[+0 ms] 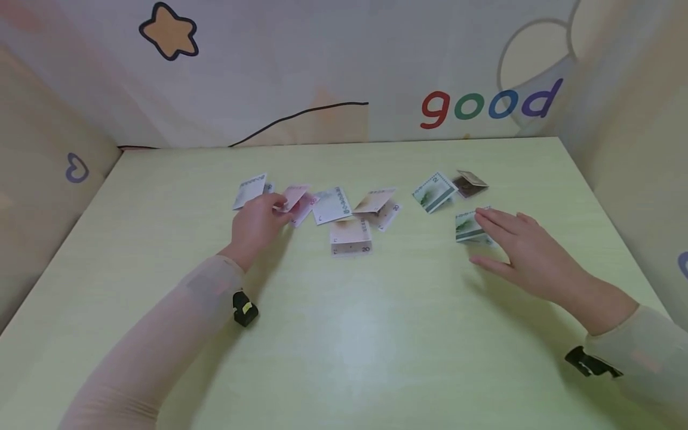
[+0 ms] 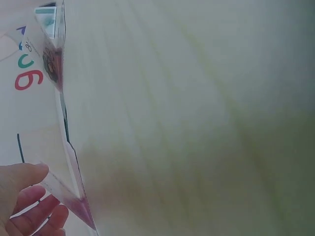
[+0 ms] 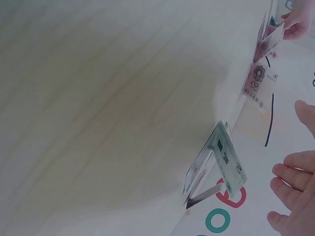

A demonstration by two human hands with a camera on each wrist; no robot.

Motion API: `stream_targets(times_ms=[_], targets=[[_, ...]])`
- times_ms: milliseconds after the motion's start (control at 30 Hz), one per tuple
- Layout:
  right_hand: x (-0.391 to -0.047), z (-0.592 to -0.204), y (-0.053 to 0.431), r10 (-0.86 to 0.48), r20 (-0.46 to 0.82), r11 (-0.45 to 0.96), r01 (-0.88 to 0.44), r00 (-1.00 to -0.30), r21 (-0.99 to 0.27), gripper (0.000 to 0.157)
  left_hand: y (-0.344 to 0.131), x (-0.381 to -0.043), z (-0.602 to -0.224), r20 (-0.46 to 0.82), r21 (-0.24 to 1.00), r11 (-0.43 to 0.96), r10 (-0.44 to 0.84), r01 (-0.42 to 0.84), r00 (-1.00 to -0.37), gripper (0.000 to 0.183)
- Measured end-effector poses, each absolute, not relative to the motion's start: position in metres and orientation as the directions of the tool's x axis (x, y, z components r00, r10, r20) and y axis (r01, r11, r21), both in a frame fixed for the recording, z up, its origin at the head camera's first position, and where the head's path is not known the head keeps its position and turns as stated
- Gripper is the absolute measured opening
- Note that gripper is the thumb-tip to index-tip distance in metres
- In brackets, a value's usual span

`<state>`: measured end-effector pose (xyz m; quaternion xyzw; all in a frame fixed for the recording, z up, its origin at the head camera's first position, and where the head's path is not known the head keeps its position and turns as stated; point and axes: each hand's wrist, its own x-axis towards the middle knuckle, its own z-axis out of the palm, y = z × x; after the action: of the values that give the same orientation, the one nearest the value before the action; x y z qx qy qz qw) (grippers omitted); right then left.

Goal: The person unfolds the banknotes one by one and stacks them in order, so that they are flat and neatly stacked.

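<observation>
Pinching the pink folded note [image 1: 295, 196], the grip of the left hand [image 1: 257, 224] sits just left of a pale note [image 1: 331, 206], short of the far edge [image 1: 301, 147] of the tabletop [image 1: 371, 340], which stretches broadly nearward. Farther right, the right hand [image 1: 532, 254] extends straight fingers over a green folded note [image 1: 466, 228].

A pink banknote [image 1: 295, 196] and green-and-white banknotes [image 1: 434, 192] colour a pale yellow-green table [image 1: 355, 334] — behind the table, a whitish wall [image 1: 322, 48] bears a black-outlined orange star [image 1: 169, 33] and the word "good" [image 1: 491, 106] in red, green, blue and purple.
</observation>
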<state>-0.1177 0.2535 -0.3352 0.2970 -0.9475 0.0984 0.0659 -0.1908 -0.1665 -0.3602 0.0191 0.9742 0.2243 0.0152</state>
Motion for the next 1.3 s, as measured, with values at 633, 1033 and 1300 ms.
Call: stream_targets(times_ms=[633,1033,1300], targets=[[-0.116,-0.335,0.255,-0.546,0.194,0.802,-0.576,-0.815,-0.157,0.069,-0.172,-0.186,-0.351,0.098,0.41,0.909,0.044,0.08,-0.994,0.017],[-0.114,-0.337,0.254,-0.552,0.207,0.796,-0.584,-0.808,-0.157,0.068,-0.179,-0.168,-0.343,0.153,0.437,0.897,-0.001,0.067,-0.988,0.02],[-0.113,-0.335,0.253,-0.554,0.208,0.794,-0.587,-0.806,-0.16,0.067,-0.186,-0.158,-0.338,0.153,0.481,0.874,-0.007,0.068,-0.988,0.016]])
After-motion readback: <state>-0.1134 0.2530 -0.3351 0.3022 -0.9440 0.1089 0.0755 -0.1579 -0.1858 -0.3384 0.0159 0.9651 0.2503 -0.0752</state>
